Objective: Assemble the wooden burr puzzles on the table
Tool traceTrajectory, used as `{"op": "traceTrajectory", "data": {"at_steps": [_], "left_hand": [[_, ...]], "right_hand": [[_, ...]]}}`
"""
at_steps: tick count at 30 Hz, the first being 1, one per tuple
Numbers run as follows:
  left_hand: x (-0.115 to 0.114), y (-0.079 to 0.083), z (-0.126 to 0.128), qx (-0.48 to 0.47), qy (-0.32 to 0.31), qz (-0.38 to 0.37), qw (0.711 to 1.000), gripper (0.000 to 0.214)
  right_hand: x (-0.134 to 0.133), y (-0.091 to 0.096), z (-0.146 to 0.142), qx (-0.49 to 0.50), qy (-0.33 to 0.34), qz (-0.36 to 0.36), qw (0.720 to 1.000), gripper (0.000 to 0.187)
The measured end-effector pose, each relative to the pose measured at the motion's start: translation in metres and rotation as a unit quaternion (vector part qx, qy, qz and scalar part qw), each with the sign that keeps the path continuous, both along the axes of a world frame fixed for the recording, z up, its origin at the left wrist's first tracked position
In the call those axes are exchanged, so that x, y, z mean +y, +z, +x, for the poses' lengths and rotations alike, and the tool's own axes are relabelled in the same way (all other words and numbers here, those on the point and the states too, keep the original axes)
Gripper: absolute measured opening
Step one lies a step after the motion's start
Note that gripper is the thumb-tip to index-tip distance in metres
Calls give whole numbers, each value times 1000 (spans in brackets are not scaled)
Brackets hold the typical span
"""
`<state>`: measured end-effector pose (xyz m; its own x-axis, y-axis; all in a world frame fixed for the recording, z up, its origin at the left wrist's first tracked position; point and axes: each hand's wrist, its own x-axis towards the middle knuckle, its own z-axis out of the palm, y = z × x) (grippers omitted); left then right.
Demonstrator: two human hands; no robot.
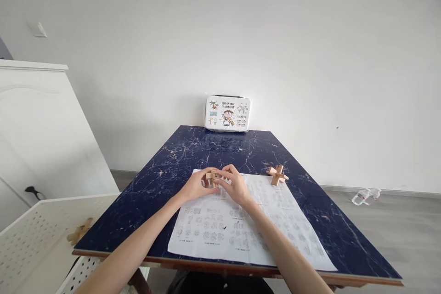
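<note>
Over the sheet's (203,250) far part, the left hand (194,187) grips blocks (215,175), best held steady while the right hand (237,188) pinches them.

Between the fingers (231,171), I log: wooden block assembly (215,175), pale tan, dark marking. Right of them: wooden cross (276,177), tan, dark marking. Beneath: paper sheet (213,220), white, rows of grey printed figures. All around: tabletop (155,179), deep blue, pale marbled veining. Beyond the fingers, I list: case (228,115), white, multicoloured cartoon print, dark lettering; wall (138,32), greyish white.
</note>
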<state>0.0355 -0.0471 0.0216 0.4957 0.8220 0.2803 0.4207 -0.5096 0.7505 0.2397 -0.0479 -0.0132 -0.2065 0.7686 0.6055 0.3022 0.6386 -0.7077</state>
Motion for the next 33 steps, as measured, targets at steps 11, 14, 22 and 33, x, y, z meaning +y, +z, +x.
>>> {"op": "traceTrajectory", "data": {"at_steps": [11,14,22,33], "left_hand": [[3,-3,1,-102,-35,-86,990,73],[2,-1,0,-103,-43,-96,989,74],[-2,0,-1,-79,-35,-62,994,72],[-2,0,-1,8,8,72,997,66]], "right_hand": [[2,2,-1,54,-18,-72,996,32],[2,2,0,42,-15,-73,996,30],[-1,2,0,-4,-11,-80,997,35],[0,4,3,-21,-1,-112,994,42]]}}
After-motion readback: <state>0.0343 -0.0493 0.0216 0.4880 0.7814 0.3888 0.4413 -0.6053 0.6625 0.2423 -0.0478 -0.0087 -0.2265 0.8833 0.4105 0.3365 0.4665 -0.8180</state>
